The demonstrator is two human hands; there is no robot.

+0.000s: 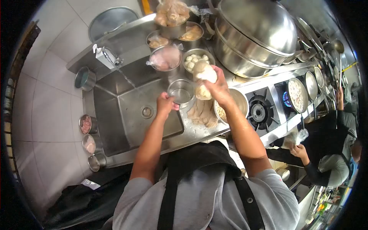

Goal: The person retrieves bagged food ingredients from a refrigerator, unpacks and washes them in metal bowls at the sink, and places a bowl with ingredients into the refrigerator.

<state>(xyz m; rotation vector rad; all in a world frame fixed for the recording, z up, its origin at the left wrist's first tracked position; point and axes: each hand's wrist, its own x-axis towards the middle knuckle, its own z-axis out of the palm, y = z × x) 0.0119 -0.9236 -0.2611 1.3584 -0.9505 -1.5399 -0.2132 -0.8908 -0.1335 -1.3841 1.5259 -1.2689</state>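
My left hand (167,105) is closed on the rim of a round steel pot (181,93) at the right edge of the sink. In my right hand (219,87) is a pale, lumpy bundle (204,71), perhaps bagged food; its exact kind is unclear. The fingers wrap around its middle, and it hangs just right of the pot. Behind it stands a steel pot of white, egg-like balls (197,58). Below the bundle, a crumpled beige cloth (203,114) lies on the counter, against a wide pot (238,105) with beige pieces inside.
The steel sink (126,115) lies to the left, under a faucet (117,60). Several pots of bagged meat (165,58) stand behind it. A large lidded steamer (255,36) is at the back right. A pan (297,96) sits over a blue flame near another person (322,142).
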